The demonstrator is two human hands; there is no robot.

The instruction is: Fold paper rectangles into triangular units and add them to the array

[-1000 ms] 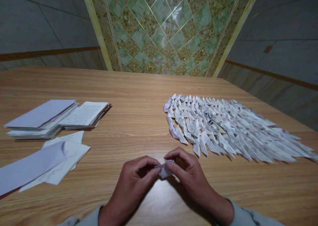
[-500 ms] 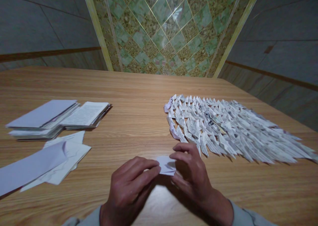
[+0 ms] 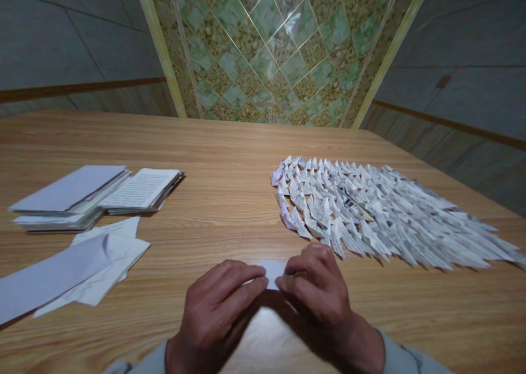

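Note:
A small piece of folded white paper is held just above the near part of the table, between my two hands. My left hand pinches its left end between thumb and fingers. On the other side, my right hand has its thumb and curled fingers closed on the right end. Only the middle strip of the paper shows; my fingers cover both ends. Beyond my right hand lie rows of folded paper boats, pointed and set close together, mostly printed paper with a few pale purple ones at the left edge.
On the left of the wooden table stand a stack of pale paper and a stack of printed sheets. Nearer lie loose sheets and a long lilac strip. A tiled wall panel rises behind the table.
My right hand's fingers have come down and closed on the paper's right end; before, they were raised and apart around it. My left hand has barely moved.

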